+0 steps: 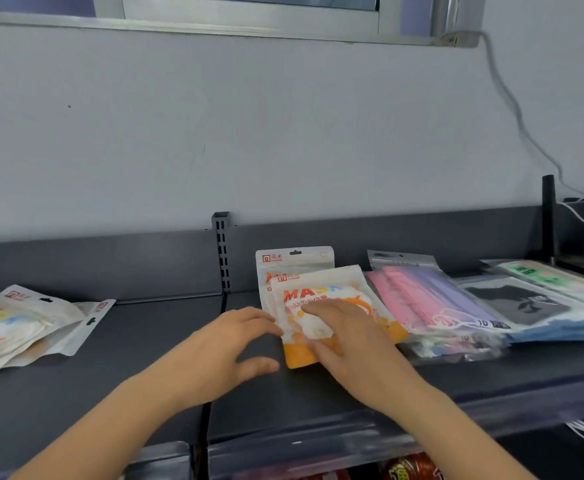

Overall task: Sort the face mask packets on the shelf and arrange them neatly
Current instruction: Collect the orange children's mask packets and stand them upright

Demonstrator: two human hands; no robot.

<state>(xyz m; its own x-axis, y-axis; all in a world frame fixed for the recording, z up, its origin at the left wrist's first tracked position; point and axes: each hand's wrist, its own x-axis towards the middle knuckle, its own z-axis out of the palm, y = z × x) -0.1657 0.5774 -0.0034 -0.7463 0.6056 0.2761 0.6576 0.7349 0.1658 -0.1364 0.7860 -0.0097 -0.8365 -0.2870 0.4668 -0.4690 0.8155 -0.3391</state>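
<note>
We saw an orange-and-white mask packet [332, 310] lying flat, stacked askew on a matching packet [294, 263]. Just right lay a clear packet of pink and purple masks [422, 299], then black-mask packets [515, 303]. Far left, more orange-and-white packets [24, 327] lay loosely overlapped on the shelf [145, 368].

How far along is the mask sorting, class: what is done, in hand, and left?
Done: the pink and purple packets and black mask packets lie in overlapping stacks at the right. In hand: the right hand presses the top orange packet onto its twin, the left hand at its edge. Left: the loose orange packets at far left appear unsorted.
</note>
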